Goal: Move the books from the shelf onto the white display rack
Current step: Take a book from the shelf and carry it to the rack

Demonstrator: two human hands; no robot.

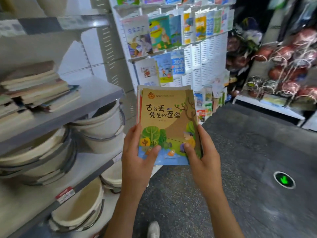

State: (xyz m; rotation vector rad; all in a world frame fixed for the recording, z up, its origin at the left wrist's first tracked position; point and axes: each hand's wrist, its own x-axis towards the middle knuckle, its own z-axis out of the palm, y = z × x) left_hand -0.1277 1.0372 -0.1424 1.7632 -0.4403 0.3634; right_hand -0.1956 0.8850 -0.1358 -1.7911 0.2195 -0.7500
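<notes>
Fingers (155, 149) of my left hand (137, 158) and right hand (204, 157) clamp a small stack of books (169, 124), held before the white display rack (202, 54); loose lower copies could slide out when I tilt it toward a slot.

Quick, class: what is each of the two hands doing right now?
Left hand: closed on the stack of books, thumb on the front cover.
Right hand: closed on the same stack's right edge.
</notes>
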